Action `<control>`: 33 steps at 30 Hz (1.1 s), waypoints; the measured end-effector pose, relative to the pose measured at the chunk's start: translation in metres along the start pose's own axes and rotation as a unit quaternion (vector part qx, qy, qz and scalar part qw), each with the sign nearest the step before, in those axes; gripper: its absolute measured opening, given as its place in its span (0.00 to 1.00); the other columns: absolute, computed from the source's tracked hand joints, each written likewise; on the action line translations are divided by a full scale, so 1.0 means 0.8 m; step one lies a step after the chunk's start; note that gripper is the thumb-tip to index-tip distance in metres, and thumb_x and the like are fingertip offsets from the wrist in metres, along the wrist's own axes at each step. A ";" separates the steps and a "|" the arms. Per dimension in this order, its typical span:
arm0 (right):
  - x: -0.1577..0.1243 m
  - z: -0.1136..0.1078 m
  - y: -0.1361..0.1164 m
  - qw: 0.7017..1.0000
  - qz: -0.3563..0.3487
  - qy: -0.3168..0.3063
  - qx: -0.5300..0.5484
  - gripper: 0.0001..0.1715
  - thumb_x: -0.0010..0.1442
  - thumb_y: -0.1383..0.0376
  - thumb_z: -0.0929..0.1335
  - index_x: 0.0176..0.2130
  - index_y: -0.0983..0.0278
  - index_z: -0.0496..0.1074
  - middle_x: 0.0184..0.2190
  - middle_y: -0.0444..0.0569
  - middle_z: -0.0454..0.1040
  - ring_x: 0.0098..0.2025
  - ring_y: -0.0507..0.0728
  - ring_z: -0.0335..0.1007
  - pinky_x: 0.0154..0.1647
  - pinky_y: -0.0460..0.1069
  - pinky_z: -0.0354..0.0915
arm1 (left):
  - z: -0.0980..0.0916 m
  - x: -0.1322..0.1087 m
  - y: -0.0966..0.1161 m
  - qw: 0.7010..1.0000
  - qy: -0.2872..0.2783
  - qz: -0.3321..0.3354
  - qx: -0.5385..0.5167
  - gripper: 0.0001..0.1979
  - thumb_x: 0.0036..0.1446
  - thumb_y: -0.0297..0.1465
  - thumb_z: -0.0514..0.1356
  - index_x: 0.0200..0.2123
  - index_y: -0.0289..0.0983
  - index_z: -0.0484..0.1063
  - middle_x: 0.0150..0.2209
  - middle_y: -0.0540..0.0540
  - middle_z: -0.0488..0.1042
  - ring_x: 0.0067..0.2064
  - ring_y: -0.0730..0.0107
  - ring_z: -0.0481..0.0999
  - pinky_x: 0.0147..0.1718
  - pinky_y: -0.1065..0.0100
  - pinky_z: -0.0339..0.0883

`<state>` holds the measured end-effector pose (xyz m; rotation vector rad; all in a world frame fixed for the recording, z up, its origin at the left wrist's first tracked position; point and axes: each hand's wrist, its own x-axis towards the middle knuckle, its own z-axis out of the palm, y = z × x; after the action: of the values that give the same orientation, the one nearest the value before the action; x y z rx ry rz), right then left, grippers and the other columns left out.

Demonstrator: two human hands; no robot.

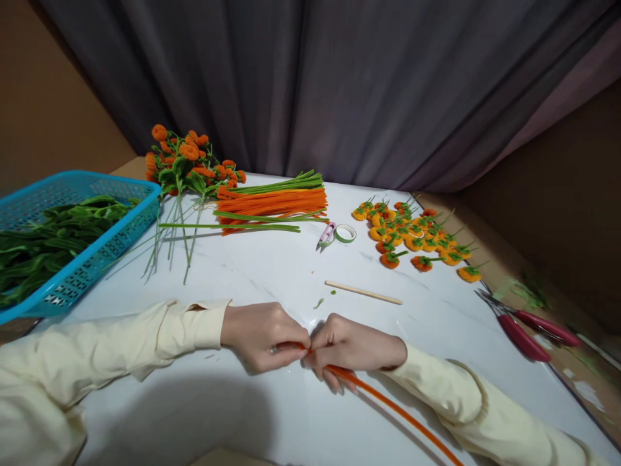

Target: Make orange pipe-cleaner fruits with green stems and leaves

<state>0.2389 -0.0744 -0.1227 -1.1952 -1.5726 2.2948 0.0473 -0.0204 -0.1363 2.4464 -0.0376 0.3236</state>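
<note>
An orange pipe cleaner [398, 410] runs between my two hands at the middle of the table. My left hand [268, 338] pinches one end of it between thumb and fingers. Right beside it, my right hand [345, 346] is closed on the same pipe cleaner, and the fingertips of both hands nearly meet. From under my right hand the long part trails down to the right, past the lower edge of the view. The bit between the fingertips is mostly hidden.
A wooden stick [363, 292], a green tape roll [345, 233] and pink snips [326, 237] lie beyond my hands. Behind are pipe cleaner bundles [276, 204] and orange flowers [189, 152]. Flower heads [414, 243] and red pliers [526, 330] lie right; a blue basket [109, 249] of leaves stands left.
</note>
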 end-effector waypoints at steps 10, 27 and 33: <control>-0.003 -0.007 0.002 0.997 -0.016 -0.031 -0.067 0.17 0.55 0.60 0.68 0.22 0.69 0.67 0.15 0.41 0.67 0.13 0.45 0.64 0.13 0.38 0.61 | 0.000 0.000 -0.001 1.000 0.003 0.003 -0.008 0.04 0.54 0.24 0.52 0.30 0.36 0.65 0.20 0.51 0.67 0.20 0.75 0.63 0.21 0.73 0.57; -0.003 -0.002 0.001 0.993 -0.023 0.034 -0.110 0.13 0.52 0.68 0.65 0.18 0.69 0.67 0.10 0.38 0.61 0.10 0.44 0.56 0.11 0.39 0.53 | -0.001 0.002 0.001 1.000 -0.001 -0.011 -0.026 0.05 0.53 0.24 0.52 0.33 0.37 0.67 0.20 0.51 0.67 0.20 0.74 0.65 0.21 0.73 0.57; -0.013 -0.012 -0.009 0.989 -0.022 -0.010 -0.149 0.18 0.59 0.60 0.63 0.25 0.70 0.71 0.14 0.40 0.65 0.12 0.43 0.53 0.13 0.40 0.52 | -0.047 0.009 0.015 0.989 -0.098 -0.107 -0.031 0.03 0.53 0.27 0.57 0.31 0.36 0.70 0.16 0.54 0.63 0.17 0.77 0.58 0.16 0.75 0.51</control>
<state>0.2501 -0.0694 -0.1123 -1.1847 -1.9820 2.1027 0.0448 -0.0061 -0.0991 2.3860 0.1270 -0.0137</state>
